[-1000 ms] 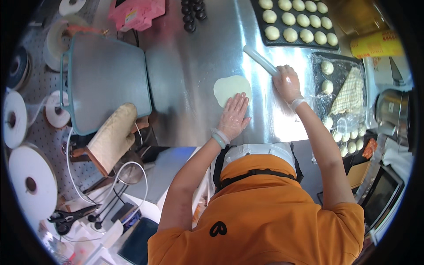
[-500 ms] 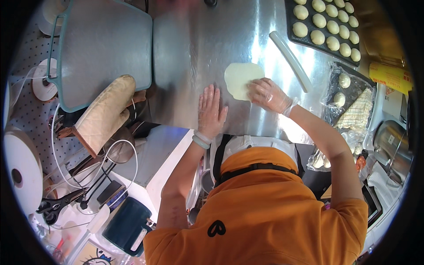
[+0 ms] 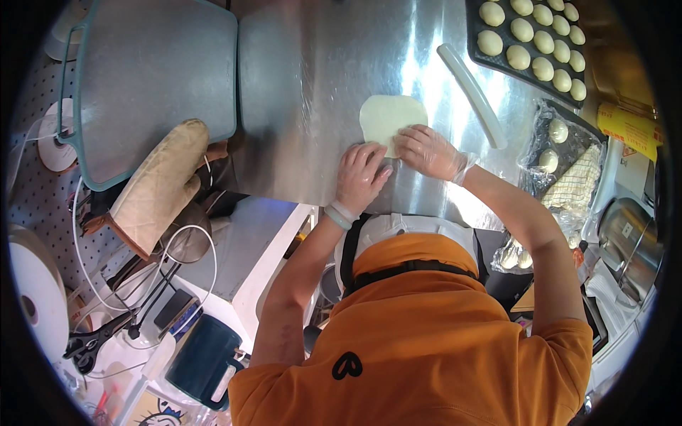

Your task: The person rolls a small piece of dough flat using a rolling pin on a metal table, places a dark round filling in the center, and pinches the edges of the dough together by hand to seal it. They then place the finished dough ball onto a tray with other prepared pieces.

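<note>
A thin, pale sheet of dough [image 3: 391, 117], rounded at the top, lies flat on the shiny metal worktop [image 3: 312, 135]. My right hand [image 3: 428, 153], in a clear plastic glove, pinches the sheet's lower right edge. Against its lower left edge, my left hand [image 3: 361, 176], gloved the same way, has its fingers bent in over the dough. The fingertips of both hands nearly meet along the near edge, which they partly hide. To the right of the sheet rests a translucent white rolling pin [image 3: 470, 96], untouched.
A black tray [image 3: 497, 60] of several dough balls sits at the far right. Nearer is a plastic-covered tray [image 3: 568, 131] with two dough balls and a checked cloth [image 3: 574, 177]. At left are a green-rimmed board [image 3: 156, 71] and an oven mitt [image 3: 160, 184]; scissors [image 3: 89, 348] lie lower left.
My left hand has moved from lying flat on the worktop to the dough's near edge, its fingers now bent. My right hand stays at the edge, shifted slightly left along it.
</note>
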`<state>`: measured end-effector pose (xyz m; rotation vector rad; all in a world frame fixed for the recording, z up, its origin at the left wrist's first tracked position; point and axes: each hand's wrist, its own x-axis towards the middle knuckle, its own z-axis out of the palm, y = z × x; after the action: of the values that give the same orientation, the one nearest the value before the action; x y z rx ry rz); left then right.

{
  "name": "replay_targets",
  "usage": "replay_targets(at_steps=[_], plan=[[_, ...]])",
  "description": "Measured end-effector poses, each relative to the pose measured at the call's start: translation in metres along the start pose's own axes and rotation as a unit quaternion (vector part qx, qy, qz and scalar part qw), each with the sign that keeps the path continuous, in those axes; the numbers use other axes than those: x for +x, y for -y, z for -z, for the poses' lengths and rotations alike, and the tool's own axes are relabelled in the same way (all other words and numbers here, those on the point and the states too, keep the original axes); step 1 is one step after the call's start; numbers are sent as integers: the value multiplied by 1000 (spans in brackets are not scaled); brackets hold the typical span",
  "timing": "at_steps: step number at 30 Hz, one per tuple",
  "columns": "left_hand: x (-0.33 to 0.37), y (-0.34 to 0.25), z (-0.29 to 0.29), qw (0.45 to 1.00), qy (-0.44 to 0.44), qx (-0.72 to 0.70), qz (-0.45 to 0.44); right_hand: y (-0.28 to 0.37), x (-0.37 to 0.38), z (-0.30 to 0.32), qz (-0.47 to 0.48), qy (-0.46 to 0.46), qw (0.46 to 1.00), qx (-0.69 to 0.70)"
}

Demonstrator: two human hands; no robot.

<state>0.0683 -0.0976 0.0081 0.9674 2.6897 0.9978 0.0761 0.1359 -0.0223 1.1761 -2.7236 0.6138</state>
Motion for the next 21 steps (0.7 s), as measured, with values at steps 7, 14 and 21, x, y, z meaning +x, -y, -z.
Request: replay_targets(at_steps=[7,14,21], plan=[[3,4,-6,1000,-13,26,-8,-3,7,7,7,-40,998,40],[15,8,-13,999,-43,-6,15,7,21,7,-164,-103,970,148],[45,6,1,995,-34,-72,53,1,29,19,-274,-90,917,274]])
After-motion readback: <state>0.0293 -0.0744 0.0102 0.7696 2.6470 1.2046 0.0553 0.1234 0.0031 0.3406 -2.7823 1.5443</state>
